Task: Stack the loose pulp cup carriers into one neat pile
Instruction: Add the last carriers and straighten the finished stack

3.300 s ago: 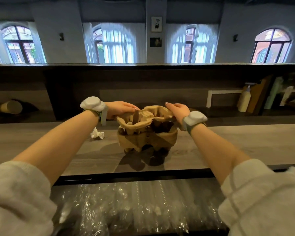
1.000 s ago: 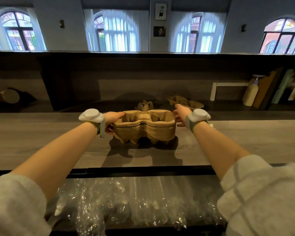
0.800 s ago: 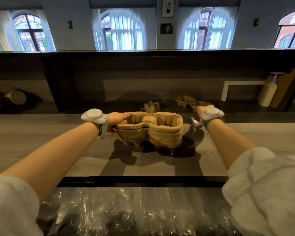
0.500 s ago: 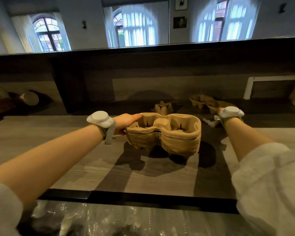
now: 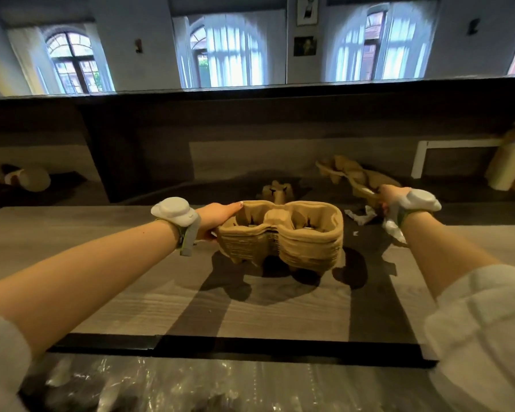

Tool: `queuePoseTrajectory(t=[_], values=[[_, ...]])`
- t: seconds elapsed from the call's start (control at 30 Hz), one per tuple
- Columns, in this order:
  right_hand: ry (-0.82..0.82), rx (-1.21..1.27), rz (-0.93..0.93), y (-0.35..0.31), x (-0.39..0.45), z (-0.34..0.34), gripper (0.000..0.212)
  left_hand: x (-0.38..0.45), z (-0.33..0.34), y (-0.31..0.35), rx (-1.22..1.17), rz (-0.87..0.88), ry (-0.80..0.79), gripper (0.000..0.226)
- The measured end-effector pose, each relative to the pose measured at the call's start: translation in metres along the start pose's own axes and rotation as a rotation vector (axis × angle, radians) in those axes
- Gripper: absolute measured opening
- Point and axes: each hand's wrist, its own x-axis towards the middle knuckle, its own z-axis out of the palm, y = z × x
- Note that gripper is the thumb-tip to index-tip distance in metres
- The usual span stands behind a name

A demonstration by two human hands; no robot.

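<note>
Between both hands, left grip (image 5: 220, 215) holds the pile (image 5: 283, 233); right grip (image 5: 385, 197) clasps a loose carrier (image 5: 345, 171).

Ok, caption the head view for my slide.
Left hand steadies the stack of pulp carriers on the wooden counter while the right hand grips a loose carrier behind it.

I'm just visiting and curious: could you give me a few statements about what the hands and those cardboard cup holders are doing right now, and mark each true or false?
1. The left hand grips one end of the stack of carriers. True.
2. The right hand rests on that same stack. False: it has reached to a loose carrier farther back on the right.
3. Every carrier is already in the pile. False: besides that one, another small carrier sits behind the stack.
4. Crumpled white paper lies near the right wrist. True.
</note>
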Motion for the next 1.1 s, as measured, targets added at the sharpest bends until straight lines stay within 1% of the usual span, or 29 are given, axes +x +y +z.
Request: queuePoseTrajectory(t=[0.07,0.1,0.13,0.2,0.23,0.3,0.33,0.47,0.57,0.6,0.67,0.7,0.77,0.83,0.87,0.93,1.0,1.1], values=[[0.011,0.028,-0.034,0.007,0.023,-0.01,0.073,-0.01,0.003,0.002,-0.03,-0.009,-0.005,0.043],[-0.016,0.079,-0.034,0.006,0.034,-0.009,0.075,-0.01,0.001,0.003,-0.044,-0.024,0.004,0.042],[-0.031,0.136,-0.056,0.004,0.028,-0.015,0.068,-0.013,0.001,0.004,-0.063,-0.036,0.01,0.042],[-0.104,0.261,-0.097,-0.011,-0.026,-0.022,0.033,-0.018,0.0,0.005,-0.126,-0.071,0.01,0.046],[-0.132,0.286,-0.108,-0.018,-0.049,-0.026,0.021,-0.021,0.001,0.005,-0.159,-0.07,0.017,0.051],[-0.224,0.284,-0.16,-0.025,-0.071,-0.028,0.025,-0.022,-0.002,0.005,-0.242,-0.07,0.048,0.066],[-0.262,0.276,-0.186,-0.028,-0.081,-0.029,0.027,-0.023,-0.003,0.005,-0.291,-0.057,0.069,0.07],[-0.381,0.185,-0.243,-0.033,-0.118,-0.019,0.022,-0.042,0.0,0.01,-0.555,0.009,0.098,0.071],[-0.409,0.041,-0.282,-0.028,-0.136,-0.005,0.009,-0.053,-0.004,0.011,-0.626,0.058,0.043,0.082],[-0.393,-0.01,-0.297,-0.027,-0.139,-0.001,0.01,-0.054,-0.005,0.012,-0.635,0.068,0.005,0.086],[-0.348,-0.088,-0.332,-0.021,-0.143,0.006,0.036,-0.058,-0.006,0.012,-0.609,0.084,-0.043,0.086],[-0.333,-0.105,-0.342,-0.019,-0.144,0.009,0.044,-0.059,-0.006,0.01,-0.559,0.088,-0.048,0.079],[-0.299,-0.12,-0.355,-0.015,-0.147,0.013,0.051,-0.066,-0.004,0.007,-0.461,0.086,-0.033,0.054],[-0.273,-0.168,-0.39,-0.011,-0.147,0.015,0.052,-0.068,-0.001,0.002,-0.345,0.082,0.003,0.027],[-0.264,-0.182,-0.405,-0.01,-0.146,0.015,0.052,-0.067,0.0,-0.001,-0.294,0.08,0.013,0.024],[-0.265,-0.185,-0.414,-0.007,-0.144,0.015,0.052,-0.069,0.007,-0.002,-0.182,0.072,0.003,0.034],[-0.282,-0.205,-0.41,-0.003,-0.14,0.016,0.051,-0.074,0.015,0.0,-0.081,0.085,0.034,0.036],[-0.295,-0.183,-0.399,0.004,-0.135,0.02,0.051,-0.072,0.018,0.004,-0.039,0.092,0.085,0.039]])
